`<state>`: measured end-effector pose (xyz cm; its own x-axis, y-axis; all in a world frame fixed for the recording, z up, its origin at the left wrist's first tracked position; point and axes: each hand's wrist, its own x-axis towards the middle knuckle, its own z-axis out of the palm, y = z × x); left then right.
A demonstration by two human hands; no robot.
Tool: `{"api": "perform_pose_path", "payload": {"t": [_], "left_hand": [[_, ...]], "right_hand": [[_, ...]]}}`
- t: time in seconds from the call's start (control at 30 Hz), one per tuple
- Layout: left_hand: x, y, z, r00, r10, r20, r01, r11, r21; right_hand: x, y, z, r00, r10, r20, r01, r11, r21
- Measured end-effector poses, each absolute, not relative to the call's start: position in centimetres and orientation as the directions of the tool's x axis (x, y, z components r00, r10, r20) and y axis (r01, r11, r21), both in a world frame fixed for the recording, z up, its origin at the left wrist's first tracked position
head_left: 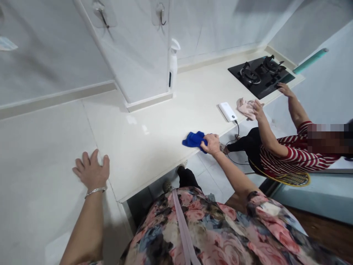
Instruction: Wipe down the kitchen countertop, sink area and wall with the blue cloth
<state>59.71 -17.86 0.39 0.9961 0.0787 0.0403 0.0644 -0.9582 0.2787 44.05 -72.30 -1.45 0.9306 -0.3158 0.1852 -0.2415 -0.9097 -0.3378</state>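
Observation:
My left hand (92,171) lies on the pale countertop (132,158) with its fingers spread, holding nothing. Near the counter's front edge, my right hand (211,143) grips a crumpled blue cloth (194,140) that rests on the surface. Beyond that hand lies a white power bank (227,112) with a black cable hanging over the edge. A co-worker's hand holds a pale pink cloth (246,107) farther right, close to the power bank.
A black gas stove (261,75) sits at the far end, with the co-worker's other hand at its edge. The co-worker (292,151) stands at right in a striped shirt. A white spray bottle (173,66) stands by the wall corner. Hooks (103,16) hang on the wall.

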Motion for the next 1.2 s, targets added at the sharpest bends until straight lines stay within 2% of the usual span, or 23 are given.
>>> {"api": "perform_pose_path", "payload": {"t": [0.2, 0.33, 0.57, 0.63, 0.8, 0.9, 1.03, 1.2], "left_hand": [[59.4, -18.5, 0.8, 0.993, 0.110, 0.044, 0.093, -0.954, 0.286], [59.2, -18.6, 0.9, 0.993, 0.102, 0.062, 0.079, -0.950, 0.302], [59.2, -18.3, 0.1, 0.992, 0.083, 0.091, 0.046, -0.936, 0.348], [59.3, -18.2, -0.1, 0.991, 0.080, 0.105, 0.037, -0.933, 0.359], [59.2, -18.2, -0.3, 0.989, 0.088, 0.117, 0.038, -0.926, 0.375], [59.2, -18.1, -0.5, 0.987, 0.080, 0.142, 0.016, -0.915, 0.402], [59.1, -18.0, -0.8, 0.984, 0.079, 0.159, 0.007, -0.912, 0.410], [58.9, -18.2, -0.3, 0.989, 0.086, 0.123, 0.023, -0.897, 0.441]], "right_hand": [[45.3, -79.7, -0.8, 0.856, -0.468, 0.219, -0.376, -0.854, -0.359], [45.0, -76.4, -0.8, 0.885, -0.426, 0.190, -0.351, -0.876, -0.331], [43.9, -60.5, -0.9, 0.985, -0.134, 0.110, -0.099, -0.955, -0.279], [43.8, -55.4, -0.7, 0.995, 0.005, 0.101, 0.031, -0.965, -0.261], [44.3, -45.1, -0.1, 0.951, 0.285, 0.119, 0.307, -0.909, -0.280], [44.3, -42.8, -0.2, 0.917, 0.377, 0.128, 0.398, -0.870, -0.291], [43.7, -45.7, -0.8, 0.918, 0.376, 0.127, 0.397, -0.874, -0.279], [43.4, -55.8, -0.9, 0.982, 0.184, 0.033, 0.186, -0.969, -0.162]]}}
